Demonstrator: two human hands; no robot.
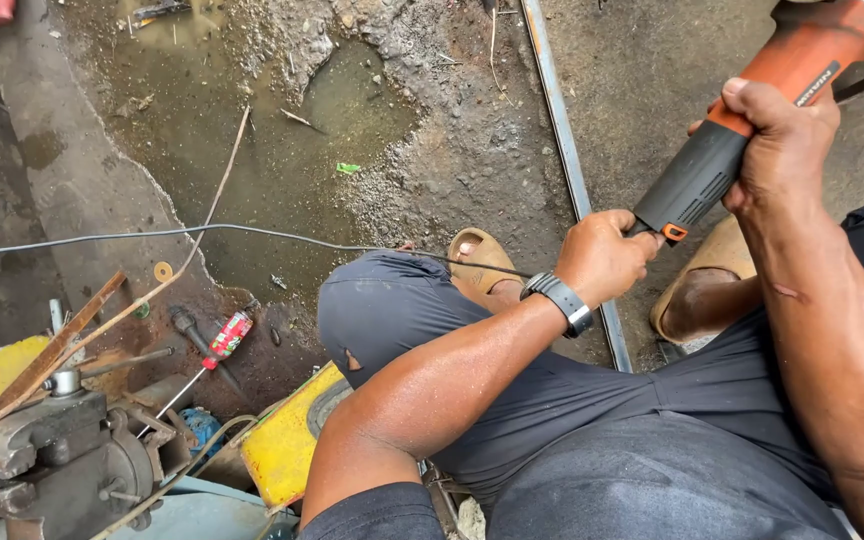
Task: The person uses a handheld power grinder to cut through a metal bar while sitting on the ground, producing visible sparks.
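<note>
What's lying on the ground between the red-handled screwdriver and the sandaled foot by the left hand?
In the head view, between the screwdriver and the sandaled foot, only wet muddy ground and the person's bent knee show, with a thin black cable running just above.

Soft, even daylight, faint shadows, sheen on the puddle (252,130), sharp focus, slight edge distortion.

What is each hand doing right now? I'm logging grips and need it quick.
Left hand: closed at the rear end of the power tool, by its cable.
Right hand: closed around the tool's body.
</note>
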